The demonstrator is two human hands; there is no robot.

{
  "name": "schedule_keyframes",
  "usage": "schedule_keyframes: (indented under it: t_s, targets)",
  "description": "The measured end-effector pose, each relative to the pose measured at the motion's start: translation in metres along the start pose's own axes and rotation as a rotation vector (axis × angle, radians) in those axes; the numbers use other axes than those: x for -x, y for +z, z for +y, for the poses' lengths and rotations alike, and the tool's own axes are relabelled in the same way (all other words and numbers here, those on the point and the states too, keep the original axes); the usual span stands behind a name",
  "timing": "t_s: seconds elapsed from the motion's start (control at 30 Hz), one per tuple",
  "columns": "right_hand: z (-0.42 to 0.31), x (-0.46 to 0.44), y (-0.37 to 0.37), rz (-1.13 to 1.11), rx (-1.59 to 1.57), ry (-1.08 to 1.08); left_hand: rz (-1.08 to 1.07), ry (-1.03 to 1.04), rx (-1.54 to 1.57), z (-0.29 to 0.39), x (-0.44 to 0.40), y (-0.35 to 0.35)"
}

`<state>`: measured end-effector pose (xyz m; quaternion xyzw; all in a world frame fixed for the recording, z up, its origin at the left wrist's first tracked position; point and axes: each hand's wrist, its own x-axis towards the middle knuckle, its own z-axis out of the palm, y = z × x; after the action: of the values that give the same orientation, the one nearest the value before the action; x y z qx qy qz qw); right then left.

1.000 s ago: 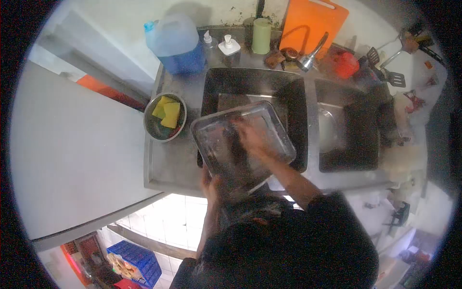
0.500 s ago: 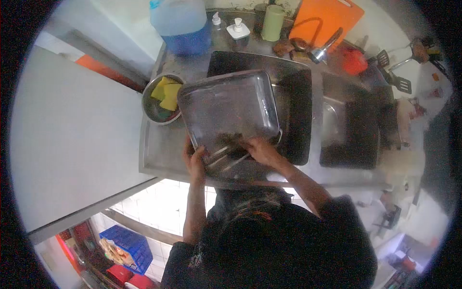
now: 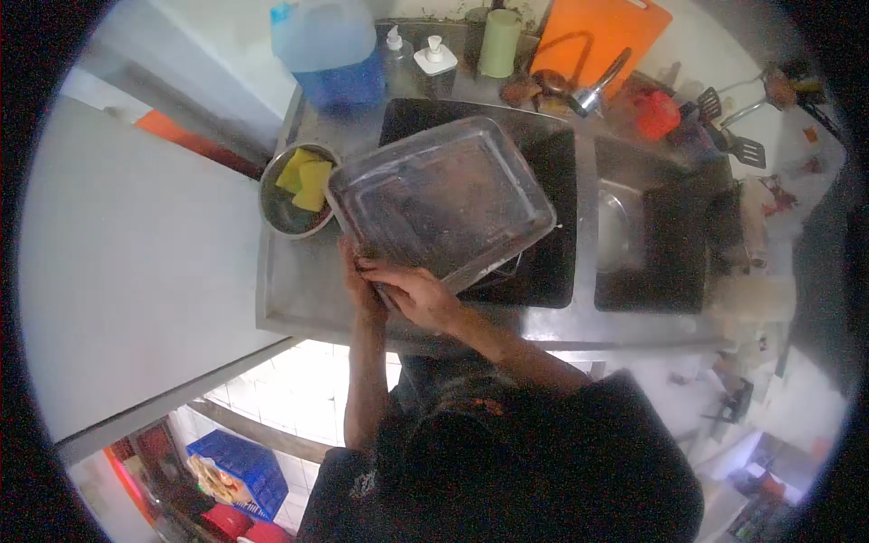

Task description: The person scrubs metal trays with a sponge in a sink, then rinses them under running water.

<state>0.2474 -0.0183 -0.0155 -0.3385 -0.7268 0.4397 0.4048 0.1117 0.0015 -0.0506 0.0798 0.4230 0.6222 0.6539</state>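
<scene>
1. Since the earlier frames, the right hand (image 3: 424, 295) has moved left, off the tray's interior and then its near edge, and now lies at the near-left corner, close against the left hand (image 3: 364, 291).
2. The tray (image 3: 444, 199) has also turned: its right side now slants out toward the lower right, over the left basin (image 3: 554, 276).
3. The left forearm comes almost straight forward from the body, with the hand at the tray's near-left corner and its fingers closed on the rim.
4. The right forearm slants forward and leftward, palm down, its fingers nearly straight and close together, laid across that same corner. Whether they grip the rim or only rest there, I cannot tell.
5. The tray is held above the left basin and partly over the surface (image 3: 299, 294). Its left corner overlaps the edge of the bowl (image 3: 278, 215) of yellow sponges (image 3: 312, 184); contact between them is unclear.
</scene>
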Motion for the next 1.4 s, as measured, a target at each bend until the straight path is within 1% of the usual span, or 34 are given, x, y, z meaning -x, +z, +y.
schedule_keyframes:
  t_s: [0.07, 0.1, 0.17, 0.2, 0.27, 0.3, 0.33, 0.37, 0.4, 0.43, 0.5, 0.53, 0.57, 0.63, 0.73, 0.8, 0.83, 0.9, 0.93, 0.97, 1.03, 1.07, 1.1, 1.17, 1.2, 1.23, 1.3, 1.33, 1.37, 1.4]
  targets:
    - [0.000, 0.008, -0.002, -0.078, -0.012, 0.026, -0.020, 0.093, -0.242, 0.009, 0.012, 0.013]
    - [-0.005, 0.012, -0.009, -0.151, -0.035, 0.080, -0.032, 0.140, -0.364, 0.012, 0.016, 0.019]
    - [-0.027, 0.024, -0.029, -0.288, -0.075, 0.191, 0.011, 0.030, -0.304, 0.020, 0.022, 0.028]
    - [-0.032, 0.029, -0.042, -0.342, 0.040, 0.122, 0.033, -0.028, -0.275, 0.020, 0.023, 0.030]
    - [-0.037, 0.042, -0.072, -0.449, 0.268, -0.012, -0.018, 0.041, -0.351, 0.013, 0.025, 0.019]
    - [-0.028, 0.050, -0.089, -0.464, 0.331, 0.085, -0.043, 0.076, -0.390, 0.009, 0.027, 0.011]
    - [-0.014, 0.058, -0.106, -0.479, 0.393, 0.181, 0.021, 0.061, -0.382, 0.003, 0.028, 0.004]
    - [0.021, 0.074, -0.123, -0.425, 0.308, 0.392, 0.082, 0.050, -0.372, -0.004, 0.028, -0.002]
    - [0.034, 0.082, -0.130, -0.393, 0.346, 0.478, 0.143, 0.039, -0.361, -0.008, 0.028, -0.005]
    - [0.042, 0.085, -0.137, -0.361, 0.381, 0.564, 0.150, 0.098, -0.407, -0.006, 0.034, 0.002]
    - [0.046, 0.090, -0.144, -0.343, 0.709, 0.486, 0.157, 0.197, -0.471, -0.005, 0.042, 0.016]
    - [0.051, 0.092, -0.128, -0.317, 0.576, 0.479, 0.158, 0.239, -0.490, -0.005, 0.042, 0.021]
    - [0.051, 0.096, -0.098, -0.291, 0.435, 0.475, 0.158, 0.259, -0.495, -0.008, 0.041, 0.020]
    - [-0.006, 0.079, -0.061, -0.250, 0.304, 0.099, 0.149, 0.281, -0.521, -0.014, 0.042, 0.015]
    - [-0.028, 0.077, -0.063, -0.151, 0.273, -0.035, 0.119, 0.290, -0.468, -0.017, 0.045, 0.019]
    - [-0.018, 0.085, -0.095, -0.057, 0.567, 0.084, 0.117, 0.267, -0.308, -0.012, 0.052, 0.022]
    - [-0.010, 0.092, -0.110, -0.012, 0.706, 0.148, 0.118, 0.269, -0.333, -0.014, 0.052, 0.021]
    - [-0.002, 0.100, -0.116, 0.047, 0.702, 0.385, 0.111, 0.278, -0.375, -0.013, 0.052, 0.015]
    - [0.006, 0.103, -0.119, 0.078, 0.701, 0.498, 0.100, 0.248, -0.399, -0.016, 0.047, 0.007]
    - [0.044, 0.127, -0.100, 0.070, 0.657, 0.422, 0.086, 0.216, -0.425, -0.023, 0.041, -0.006]
    - [-0.005, 0.102, -0.074, 0.007, 0.476, 0.145, 0.077, 0.215, -0.511, -0.025, 0.042, -0.003]
    - [-0.024, 0.090, -0.067, -0.022, 0.383, 0.007, 0.079, 0.246, -0.569, -0.020, 0.050, 0.012]
    - [-0.027, 0.087, -0.070, 0.026, 0.373, 0.013, 0.081, 0.279, -0.628, -0.016, 0.055, 0.021]
    - [-0.023, 0.073, -0.080, 0.124, 0.348, 0.025, 0.083, 0.262, -0.392, -0.018, 0.056, 0.014]
    - [-0.004, 0.071, -0.096, 0.091, 0.458, 0.278, 0.083, 0.250, -0.277, -0.017, 0.057, 0.011]
    - [0.025, 0.072, -0.113, 0.053, 0.563, 0.533, 0.107, 0.229, -0.321, -0.014, 0.063, 0.015]
    - [0.082, 0.075, -0.121, 0.150, 0.648, 0.556, 0.162, 0.186, -0.403, -0.003, 0.087, 0.038]
    - [0.057, 0.064, -0.117, 0.061, 0.573, 0.647, 0.190, 0.165, -0.441, 0.000, 0.094, 0.043]
    - [0.031, 0.052, -0.112, -0.027, 0.503, 0.740, 0.159, 0.216, -0.443, -0.004, 0.090, 0.040]
    - [0.012, 0.049, -0.084, 0.019, 0.387, 0.400, 0.132, 0.265, -0.446, -0.012, 0.083, 0.033]
